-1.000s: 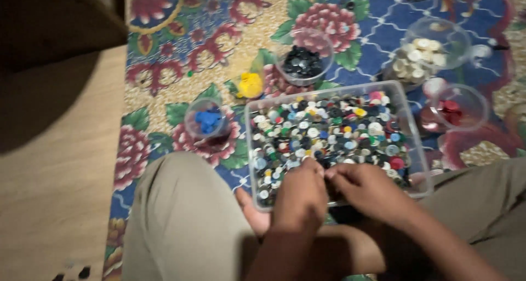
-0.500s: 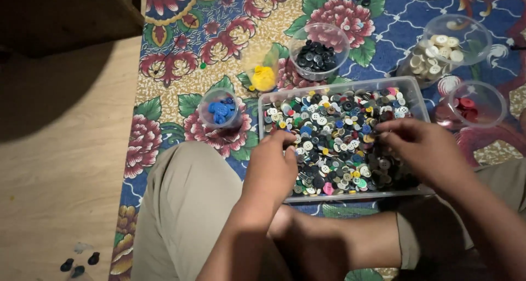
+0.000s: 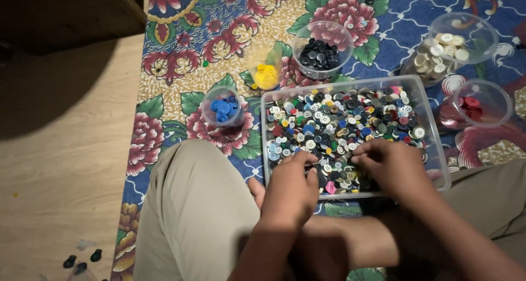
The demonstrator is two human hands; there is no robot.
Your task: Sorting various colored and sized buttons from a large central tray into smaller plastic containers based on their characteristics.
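Hands (image 3: pixel 339 177) in clear tray (image 3: pixel 433 127) of mixed buttons (image 3: pixel 339 122).

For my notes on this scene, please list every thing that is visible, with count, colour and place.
tray: one, clear, centre, full of mixed buttons
blue cup: one, clear, blue buttons, left of tray
yellow cup: one, clear, yellow buttons, above tray's left corner
black cup: one, clear, black buttons, above tray
white cup: one, clear, cream buttons, upper right
red cup: one, clear, red buttons, right of tray
rug: one, floral
floor: wooden, left
left hand: in tray
right hand: in tray
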